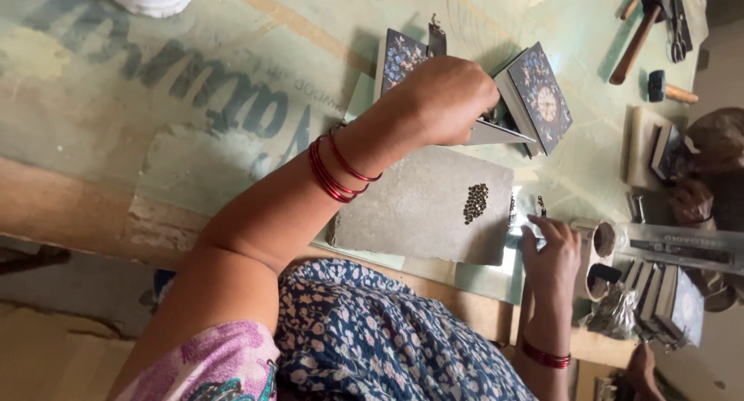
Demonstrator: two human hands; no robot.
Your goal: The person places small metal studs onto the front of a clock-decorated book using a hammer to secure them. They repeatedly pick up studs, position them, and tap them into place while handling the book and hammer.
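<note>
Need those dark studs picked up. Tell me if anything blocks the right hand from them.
Nothing visible does: only bare grey slab lies between the right hand and the studs.

A dark inlaid box (542,97) with a floral clock face stands tilted on the worktop (232,75). A grey slab (411,207) lies flat nearby, bearing a small heap of dark beads (476,203).

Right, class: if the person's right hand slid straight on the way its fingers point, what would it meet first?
Probably the small metal piece lying just beyond the fingertips of the right hand. Further along that line is the floral clock box. Depth is hard to judge.
</note>
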